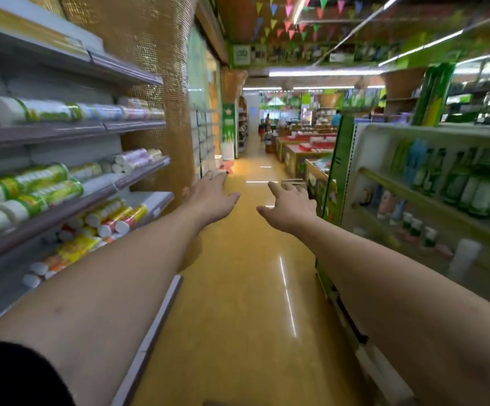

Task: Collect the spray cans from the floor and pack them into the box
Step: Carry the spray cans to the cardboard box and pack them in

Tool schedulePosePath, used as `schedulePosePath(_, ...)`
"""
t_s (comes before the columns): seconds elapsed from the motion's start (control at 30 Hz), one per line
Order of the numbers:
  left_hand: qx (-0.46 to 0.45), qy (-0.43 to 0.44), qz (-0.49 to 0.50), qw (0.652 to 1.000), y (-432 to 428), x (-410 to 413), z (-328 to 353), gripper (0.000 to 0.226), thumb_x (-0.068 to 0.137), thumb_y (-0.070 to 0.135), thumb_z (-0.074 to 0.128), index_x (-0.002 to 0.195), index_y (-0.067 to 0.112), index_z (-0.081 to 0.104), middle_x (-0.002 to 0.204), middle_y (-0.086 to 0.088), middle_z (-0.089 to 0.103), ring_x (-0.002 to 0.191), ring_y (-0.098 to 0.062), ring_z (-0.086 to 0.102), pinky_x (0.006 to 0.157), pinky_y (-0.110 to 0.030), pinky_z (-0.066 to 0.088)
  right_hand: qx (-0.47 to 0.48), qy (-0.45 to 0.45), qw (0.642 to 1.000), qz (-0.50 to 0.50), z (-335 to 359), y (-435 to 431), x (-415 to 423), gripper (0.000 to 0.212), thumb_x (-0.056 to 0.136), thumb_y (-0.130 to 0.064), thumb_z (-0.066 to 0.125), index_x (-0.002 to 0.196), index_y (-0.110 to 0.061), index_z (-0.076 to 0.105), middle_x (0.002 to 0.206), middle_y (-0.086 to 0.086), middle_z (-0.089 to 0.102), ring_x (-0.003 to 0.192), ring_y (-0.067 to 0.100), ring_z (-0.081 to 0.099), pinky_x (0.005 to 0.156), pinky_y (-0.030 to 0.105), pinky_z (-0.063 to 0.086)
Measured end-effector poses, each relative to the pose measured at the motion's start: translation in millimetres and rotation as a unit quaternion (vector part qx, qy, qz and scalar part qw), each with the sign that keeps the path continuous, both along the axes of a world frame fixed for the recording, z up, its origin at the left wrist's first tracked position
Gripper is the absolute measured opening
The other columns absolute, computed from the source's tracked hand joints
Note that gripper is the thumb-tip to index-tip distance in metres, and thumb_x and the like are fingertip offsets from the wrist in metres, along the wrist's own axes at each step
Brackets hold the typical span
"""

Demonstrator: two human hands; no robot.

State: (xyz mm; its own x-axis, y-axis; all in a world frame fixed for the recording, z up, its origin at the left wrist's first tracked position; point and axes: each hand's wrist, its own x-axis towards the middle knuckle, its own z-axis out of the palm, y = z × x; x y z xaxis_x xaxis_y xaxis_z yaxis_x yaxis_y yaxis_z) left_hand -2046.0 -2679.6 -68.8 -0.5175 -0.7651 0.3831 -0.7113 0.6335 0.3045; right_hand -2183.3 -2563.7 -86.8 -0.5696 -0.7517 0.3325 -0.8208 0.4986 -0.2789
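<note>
Supermarket aisle, seen from head height looking fwd and down. A glossy yellow floor (246,288) runs up the centre of the frame, streaked w/ ceiling-light reflections. Grey metal shelving (62,133) fills the left side, stacked w/ white rolls in green and yellow wrappers lying on their sides. A white shelf unit (413,183) of green and blue bottles fills the right side. Coloured bunting hangs across the top, and the whole view is motion-blurred.

Two bare arms stretch fwd from the bottom corners to the middle of the frame. The left hand (211,194) is left of centre, palm down, fingers (217,178) straight and slightly apart, holding nothing. The right hand (290,206) is right of centre, also palm down, fingers (276,189) loosely spread and empty, thumb out to the side. Both look free and ready, prob. so they can take hold of cans once near enough.

No spray cans can be made out for certain. A small pink-and-red object (226,169) sits on the floor at centre, just past the left fingertips in the frame but farther down the aisle; too blurred to identify. A brown cardboard box (293,181) shows low at centre right, partly hidden behind the right hand, prob. the packing box. Judging by this, collecting hasn't begun.
</note>
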Motion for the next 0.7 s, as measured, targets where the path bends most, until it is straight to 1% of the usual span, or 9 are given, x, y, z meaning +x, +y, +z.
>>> schedulePosePath(0.1, -0.02, -0.007, 0.01, 1.0, 0.9, 11.5, 16.2, 0.07, 0.097, 0.062, 0.046, 0.158, 0.032, 0.027, 0.167, -0.003, 0.019, 0.154, -0.032, 0.011, 0.122, -0.054, 0.018, -0.011, 0.016, 1.0, 0.008, 16.9, -2.4, 11.0, 0.075, 0.095, -0.062, 0.054, 0.158, -0.034, 0.025, 0.162, 0.008, 0.03, 0.147, 0.038, 0.025, 0.113, 0.056, 0.03)
schedulePosePath(0.2, -0.026, -0.008, 0.015, 0.999, -3.6, 22.3, 22.2, 0.072, 0.097, 0.065, 0.044, 0.158, 0.033, 0.025, 0.168, -0.002, 0.018, 0.154, -0.033, 0.01, 0.122, -0.055, 0.018, -0.008, 0.026, 0.999, 0.022, 23.8, -9.5, 20.6, 0.078, 0.095, -0.063, 0.054, 0.159, -0.035, 0.021, 0.164, 0.007, 0.027, 0.149, 0.037, 0.025, 0.113, 0.057, 0.03)
schedulePosePath(0.3, -0.026, -0.011, 0.023, 0.999, -8.1, 37.2, 21.0, 0.07, 0.098, 0.063, 0.044, 0.158, 0.032, 0.026, 0.168, -0.001, 0.017, 0.155, -0.032, 0.008, 0.123, -0.054, 0.017, -0.003, 0.022, 0.999, 0.045, 25.1, -20.7, 29.5, 0.078, 0.095, -0.063, 0.054, 0.159, -0.036, 0.02, 0.164, 0.007, 0.027, 0.149, 0.037, 0.025, 0.113, 0.058, 0.031)
schedulePosePath(0.4, -0.019, -0.028, 0.054, 0.998, -13.9, 55.5, 9.9, 0.07, 0.098, 0.063, 0.043, 0.158, 0.032, 0.027, 0.168, -0.001, 0.015, 0.155, -0.032, 0.007, 0.123, -0.055, 0.016, 0.005, 0.009, 0.997, 0.076, 16.1, -30.5, 38.3, 0.076, 0.095, -0.063, 0.053, 0.158, -0.036, 0.021, 0.164, 0.007, 0.026, 0.148, 0.038, 0.024, 0.112, 0.059, 0.031)
schedulePosePath(0.47, -0.008, -0.034, 0.089, 0.995, -13.8, 71.9, -0.2, 0.071, 0.097, 0.066, 0.041, 0.158, 0.032, 0.027, 0.168, -0.001, 0.015, 0.155, -0.032, 0.007, 0.123, -0.056, 0.017, 0.018, 0.005, 0.994, 0.111, 6.1, -36.7, 44.5, 0.076, 0.095, -0.061, 0.053, 0.159, -0.036, 0.021, 0.164, 0.008, 0.026, 0.148, 0.038, 0.024, 0.113, 0.059, 0.031)
schedulePosePath(0.57, -0.018, -0.062, 0.141, 0.988, -2.3, 107.7, -13.6, 0.072, 0.096, 0.068, 0.04, 0.157, 0.032, 0.028, 0.168, -0.001, 0.016, 0.155, -0.031, 0.009, 0.123, -0.054, 0.019, 0.023, -0.019, 0.985, 0.168, -7.9, -50.7, 63.2, 0.078, 0.093, -0.062, 0.055, 0.158, -0.035, 0.023, 0.163, 0.008, 0.029, 0.146, 0.038, 0.029, 0.113, 0.058, 0.034)
schedulePosePath(0.63, -0.017, -0.078, 0.171, 0.982, 11.6, 139.6, -20.6, 0.071, 0.095, 0.068, 0.039, 0.156, 0.032, 0.03, 0.168, -0.003, 0.018, 0.154, -0.032, 0.012, 0.122, -0.053, 0.021, 0.036, -0.039, 0.975, 0.218, -15.8, -59.4, 89.6, 0.079, 0.092, -0.064, 0.055, 0.158, -0.035, 0.024, 0.163, 0.008, 0.029, 0.145, 0.038, 0.03, 0.113, 0.057, 0.034)
schedulePosePath(0.7, -0.008, -0.105, 0.207, 0.973, 30.2, 177.7, -26.9, 0.07, 0.095, 0.066, 0.04, 0.156, 0.033, 0.03, 0.167, -0.004, 0.018, 0.153, -0.033, 0.012, 0.121, -0.052, 0.022, 0.051, -0.04, 0.956, 0.285, -25.1, -63.7, 126.5, 0.074, 0.093, -0.063, 0.053, 0.156, -0.035, 0.027, 0.161, 0.008, 0.03, 0.143, 0.039, 0.032, 0.111, 0.055, 0.034)
